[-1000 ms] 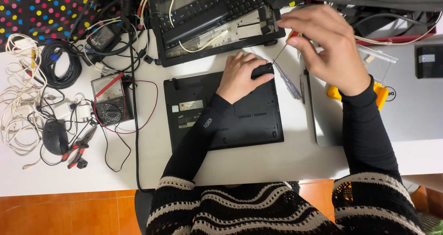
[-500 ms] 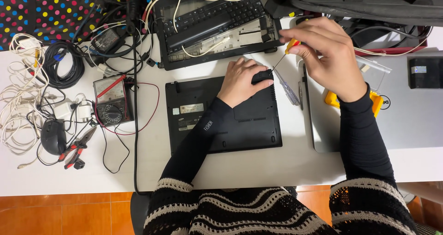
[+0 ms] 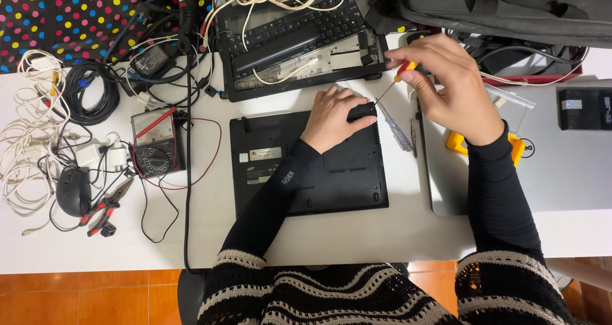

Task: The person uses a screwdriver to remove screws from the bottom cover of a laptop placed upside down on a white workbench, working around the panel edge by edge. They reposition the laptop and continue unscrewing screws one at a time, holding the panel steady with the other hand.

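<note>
Right hand (image 3: pixel 456 92): pinching slim orange-handled screwdriver (image 3: pixel 390 86), now raised slightly, tip at far right corner of upturned black plastic laptop base (image 3: pixel 306 165). Left hand (image 3: pixel 333 118): unmoved, fingers closed over small black part (image 3: pixel 361 111) at that corner.

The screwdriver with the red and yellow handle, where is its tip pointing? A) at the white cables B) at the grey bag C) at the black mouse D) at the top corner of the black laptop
D: the right hand holds the screwdriver, its thin shaft slanting down to the black laptop corner beside the left hand.

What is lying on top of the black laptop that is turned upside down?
The left hand rests on the laptop at its far right corner; the sleeve crosses it. What is under the palm is hidden.
</note>
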